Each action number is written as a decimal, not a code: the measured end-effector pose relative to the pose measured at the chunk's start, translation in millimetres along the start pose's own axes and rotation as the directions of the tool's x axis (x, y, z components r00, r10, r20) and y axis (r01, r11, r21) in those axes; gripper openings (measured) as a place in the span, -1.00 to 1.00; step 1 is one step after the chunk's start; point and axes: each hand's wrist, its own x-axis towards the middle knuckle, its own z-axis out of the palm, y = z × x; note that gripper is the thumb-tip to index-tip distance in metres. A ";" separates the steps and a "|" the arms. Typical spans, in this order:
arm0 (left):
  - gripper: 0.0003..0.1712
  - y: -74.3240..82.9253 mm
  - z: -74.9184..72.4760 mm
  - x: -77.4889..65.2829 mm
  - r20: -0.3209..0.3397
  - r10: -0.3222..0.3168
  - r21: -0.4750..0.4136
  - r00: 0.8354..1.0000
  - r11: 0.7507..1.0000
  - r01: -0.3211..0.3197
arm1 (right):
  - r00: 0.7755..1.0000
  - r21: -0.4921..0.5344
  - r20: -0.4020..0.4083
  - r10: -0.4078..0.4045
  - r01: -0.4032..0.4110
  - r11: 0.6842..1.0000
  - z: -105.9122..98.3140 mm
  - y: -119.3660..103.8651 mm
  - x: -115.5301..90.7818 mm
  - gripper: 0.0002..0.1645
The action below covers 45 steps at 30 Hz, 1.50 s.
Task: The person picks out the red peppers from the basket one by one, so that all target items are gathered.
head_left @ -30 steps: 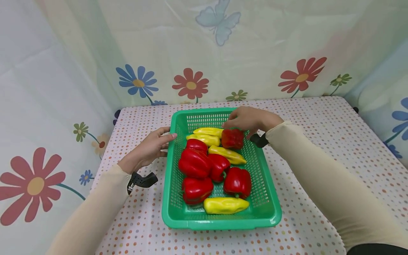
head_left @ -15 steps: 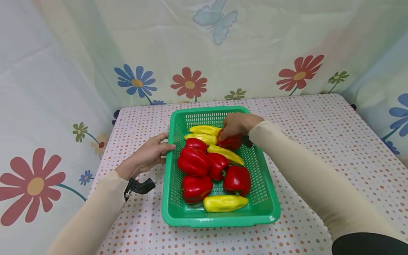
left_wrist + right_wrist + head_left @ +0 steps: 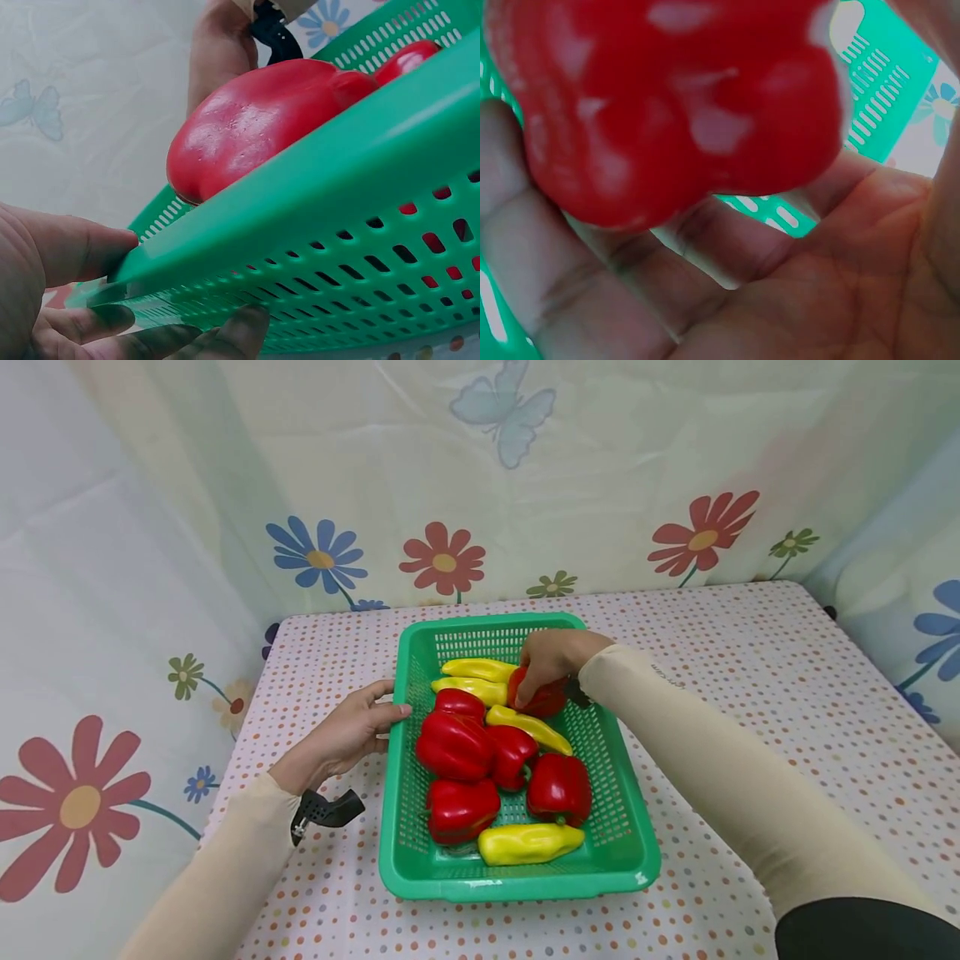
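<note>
A green slotted plastic basket [image 3: 517, 890] holds several red bell peppers and yellow long peppers. At its far right part, my right hand [image 3: 553, 658] grips a red bell pepper [image 3: 547, 700] from above. In the right wrist view, the fingers curve around this bell pepper [image 3: 675, 120], whose lobed end faces the camera. My left hand [image 3: 347, 732] is at the basket's left side. Its thumb [image 3: 90, 251] lies on the rim while the other fingers touch the slotted wall from outside, seen in the left wrist view.
Yellow peppers [image 3: 480, 671] lie at the back of the basket. Red bell peppers [image 3: 455, 746] are heaped at its left and middle, and one yellow pepper [image 3: 529, 843] lies along the front. Beneath is a dotted tablecloth [image 3: 720, 693], with a floral curtain [image 3: 600, 468] behind.
My right hand has come down and left over the back red bell pepper, its fingers now around it. My left hand has slid slightly toward me along the basket's rim.
</note>
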 end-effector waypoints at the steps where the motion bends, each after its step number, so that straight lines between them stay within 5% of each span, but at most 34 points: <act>1: -0.37 -0.2 -0.1 -0.1 -0.003 0.000 0.002 1.000 1.000 0.000 | 1.000 0.002 -0.004 -0.002 0.002 1.000 0.6 -0.2 0.0 -0.34; 9: -0.39 -3.4 1.5 1.2 -0.049 0.005 0.025 0.999 1.000 -0.004 | 0.998 0.040 -0.061 0.019 -0.017 0.999 6.6 -1.0 -3.7 -0.31; 14: -0.40 -4.0 3.3 2.4 -0.057 -0.001 0.023 0.998 1.000 0.002 | 0.993 0.036 -0.106 -0.046 0.050 0.998 3.2 4.8 -11.3 -0.24; 26: -0.38 1.9 5.3 3.6 -0.023 0.009 0.055 1.000 0.998 -0.008 | 0.972 0.208 -0.194 -0.134 0.174 0.963 -13.6 28.5 -31.7 -0.15; 45: -0.41 -1.7 -0.1 -2.1 0.008 -0.006 0.082 1.000 0.997 0.005 | 0.916 0.572 -0.384 -0.115 0.334 0.749 -9.9 72.4 -56.2 -0.19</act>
